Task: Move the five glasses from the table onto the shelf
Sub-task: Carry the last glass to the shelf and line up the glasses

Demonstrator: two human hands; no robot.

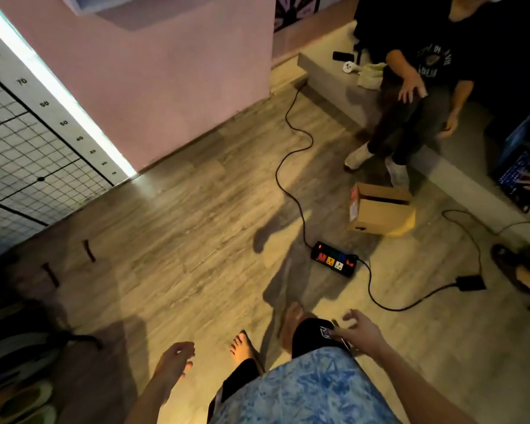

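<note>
Left grip (175, 361) and right grip (361, 330) both wide and slack, holding nothing, above wooden floor (196, 240); power strip (334, 259) lies ahead.

The floor (181, 240) is wood-grain plank, matt with a dull sheen where light falls. The wall (166, 71), upper middle, is flat matt pink. The box (380, 212) at right is plain brown cardboard (a printed label on one side). The power strip (334, 260) is black plastic, slightly glossy. The garment (303, 390) at the bottom is blue patterned cloth.

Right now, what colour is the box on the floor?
The box is brown cardboard with a reddish label on one side; head view.
</note>
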